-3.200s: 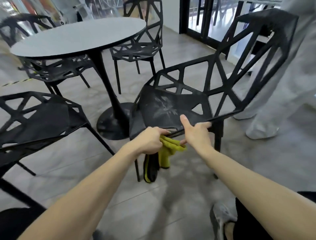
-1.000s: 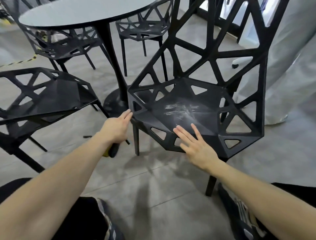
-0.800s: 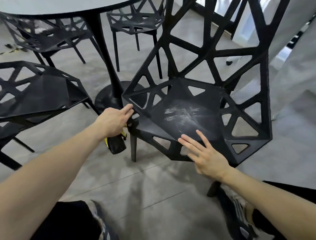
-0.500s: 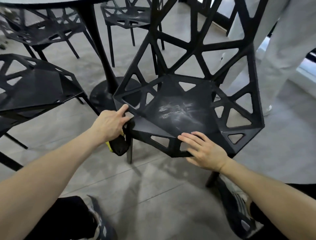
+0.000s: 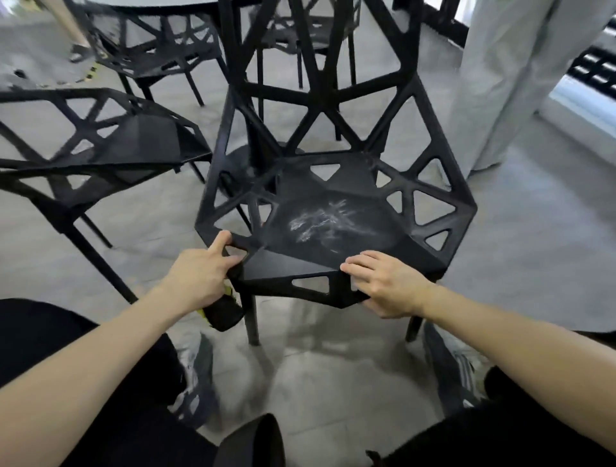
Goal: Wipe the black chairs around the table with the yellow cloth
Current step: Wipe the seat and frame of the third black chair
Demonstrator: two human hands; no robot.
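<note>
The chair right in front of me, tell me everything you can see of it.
The chair is black, hard and plastic-looking, its seat and back a web of triangular cut-outs on thin legs. It stands upright on the grey floor, back toward the table. Whitish smears mark the seat centre. The left hand grips its front left corner, the cloth hanging beneath; the right hand holds the front edge.

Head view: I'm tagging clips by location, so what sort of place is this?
Probably a cafe or canteen seating area: several matching black chairs stand around a round pedestal table on a grey tiled floor.
</note>
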